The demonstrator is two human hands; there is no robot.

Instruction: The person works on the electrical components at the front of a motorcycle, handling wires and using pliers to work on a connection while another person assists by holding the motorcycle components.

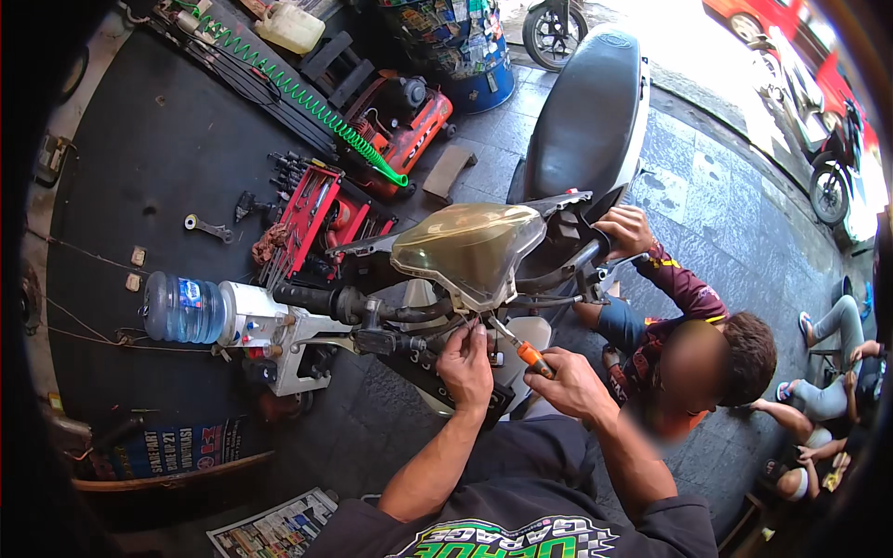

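In front of me stands a scooter with its yellowed headlight unit (465, 249) at the handlebar. My right hand (575, 383) is closed round the orange and black handle of a screwdriver (534, 358). Its metal shaft points up and left to the lower edge of the headlight. Close by on the left, my left hand (465, 370) pinches thumb and fingers together just under the same edge, near thin wires. What it holds there is too small to make out. The handlebar grip (307, 298) sticks out to the left of my hands.
A co-worker crouches at the right, one hand (625, 231) on the scooter. Behind the headlight is the black seat (586, 116). At the left are a red tool tray (310, 216), an orange air compressor (409, 130), a water jug (183, 308) and a green coiled hose (288, 90).
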